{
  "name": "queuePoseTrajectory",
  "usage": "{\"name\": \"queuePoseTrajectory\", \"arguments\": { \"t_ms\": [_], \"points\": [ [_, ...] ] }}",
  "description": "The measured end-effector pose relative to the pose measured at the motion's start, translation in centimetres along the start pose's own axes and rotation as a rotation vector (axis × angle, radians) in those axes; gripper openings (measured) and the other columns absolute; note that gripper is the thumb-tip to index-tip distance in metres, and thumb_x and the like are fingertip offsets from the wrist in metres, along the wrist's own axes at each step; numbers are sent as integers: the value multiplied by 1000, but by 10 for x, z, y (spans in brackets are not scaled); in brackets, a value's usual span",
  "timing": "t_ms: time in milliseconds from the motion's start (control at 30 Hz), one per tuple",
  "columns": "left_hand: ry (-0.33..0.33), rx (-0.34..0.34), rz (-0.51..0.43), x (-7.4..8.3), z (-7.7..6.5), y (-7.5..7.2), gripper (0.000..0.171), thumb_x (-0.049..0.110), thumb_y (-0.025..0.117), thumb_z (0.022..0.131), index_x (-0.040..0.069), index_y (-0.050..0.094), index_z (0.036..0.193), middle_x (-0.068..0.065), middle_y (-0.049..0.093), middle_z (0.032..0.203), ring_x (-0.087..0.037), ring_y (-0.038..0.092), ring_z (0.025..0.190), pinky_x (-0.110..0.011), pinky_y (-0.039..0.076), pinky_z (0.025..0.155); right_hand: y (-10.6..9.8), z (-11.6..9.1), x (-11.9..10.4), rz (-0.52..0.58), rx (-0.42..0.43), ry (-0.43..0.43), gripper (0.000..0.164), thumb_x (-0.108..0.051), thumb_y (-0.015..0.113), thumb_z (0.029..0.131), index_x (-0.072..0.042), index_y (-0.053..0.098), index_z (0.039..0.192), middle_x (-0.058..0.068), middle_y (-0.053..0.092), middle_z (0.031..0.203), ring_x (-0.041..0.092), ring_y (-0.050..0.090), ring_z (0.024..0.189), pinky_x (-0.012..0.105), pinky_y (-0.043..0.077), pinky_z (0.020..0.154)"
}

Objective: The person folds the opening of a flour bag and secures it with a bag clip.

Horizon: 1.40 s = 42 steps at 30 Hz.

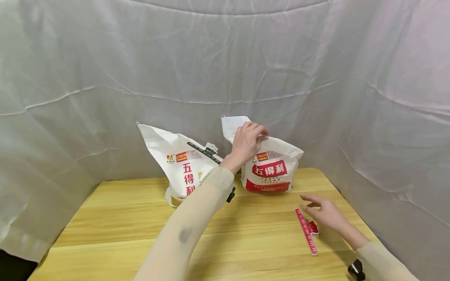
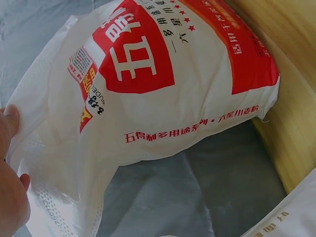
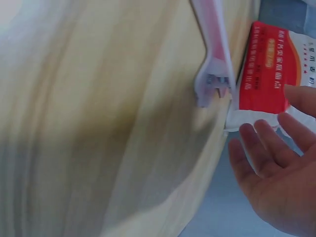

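On the right at the back of the table stands a white flour bag with red print. My left hand grips its folded top, and in the left wrist view thumb and fingers pinch the white plastic edge. A flap of the bag's mouth sticks up to the left of that hand. My right hand hovers over the table's right side, fingers spread and relaxed, holding nothing. Just left of it lies a red bag clip, a long ruler-like bar with a grip; its pale underside shows in the right wrist view.
A second white flour bag leans at the back left, its top fastened with a black bag clip. My left forearm partly covers it. Grey cloth hangs behind and beside the wooden table.
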<state>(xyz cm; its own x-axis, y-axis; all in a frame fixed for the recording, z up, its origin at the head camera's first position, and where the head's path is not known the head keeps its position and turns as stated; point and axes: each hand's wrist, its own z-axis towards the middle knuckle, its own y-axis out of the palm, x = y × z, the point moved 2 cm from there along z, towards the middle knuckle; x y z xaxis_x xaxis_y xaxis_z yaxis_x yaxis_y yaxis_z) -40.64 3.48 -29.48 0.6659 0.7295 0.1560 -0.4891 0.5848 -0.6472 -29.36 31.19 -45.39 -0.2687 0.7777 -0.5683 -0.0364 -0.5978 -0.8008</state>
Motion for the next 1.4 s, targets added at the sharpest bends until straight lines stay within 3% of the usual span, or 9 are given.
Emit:
{"name": "queuePoseTrajectory", "arguments": {
  "t_ms": [133,400,633,1000,1167,1400],
  "points": [
    [-4,-1,-4,0,-1,0,6,27,63,91,26,67,95,13,65,97,-9,50,96,-26,39,82,6,-2,5,13,-61,10,43,-21,67,88,-3,58,126,16,65,117,27,64,96,31,53,74],
    [-5,-2,-7,0,-2,0,6,27,64,91,26,67,95,13,66,98,-10,50,97,-26,39,82,11,-8,12,-46,-100,40,40,-20,71,84,1,62,117,17,68,104,27,65,90,46,51,80],
    [-1,6,-9,2,-2,-1,5,26,64,91,25,67,94,12,66,97,-10,51,97,-26,39,81,11,-9,15,-72,-115,80,34,-15,72,82,1,63,110,7,67,93,20,63,84,40,52,75],
    [1,11,-3,0,-2,-1,5,28,64,90,26,67,94,13,66,97,-8,51,97,-25,39,81,10,-14,15,-40,-151,204,37,-32,74,80,-3,63,99,3,56,77,14,51,68,26,44,56],
    [-4,13,-5,0,-3,-1,5,28,64,90,27,67,94,13,66,96,-8,50,96,-25,39,81,11,-18,14,-15,-171,224,30,-31,74,80,-6,64,92,3,55,70,14,53,58,25,44,48],
    [0,13,-11,0,-4,0,6,28,64,90,26,67,95,12,66,96,-9,51,97,-26,39,81,9,-23,13,1,-179,252,29,-33,74,81,-7,60,80,2,56,63,16,55,55,26,44,46]
  ]
}}
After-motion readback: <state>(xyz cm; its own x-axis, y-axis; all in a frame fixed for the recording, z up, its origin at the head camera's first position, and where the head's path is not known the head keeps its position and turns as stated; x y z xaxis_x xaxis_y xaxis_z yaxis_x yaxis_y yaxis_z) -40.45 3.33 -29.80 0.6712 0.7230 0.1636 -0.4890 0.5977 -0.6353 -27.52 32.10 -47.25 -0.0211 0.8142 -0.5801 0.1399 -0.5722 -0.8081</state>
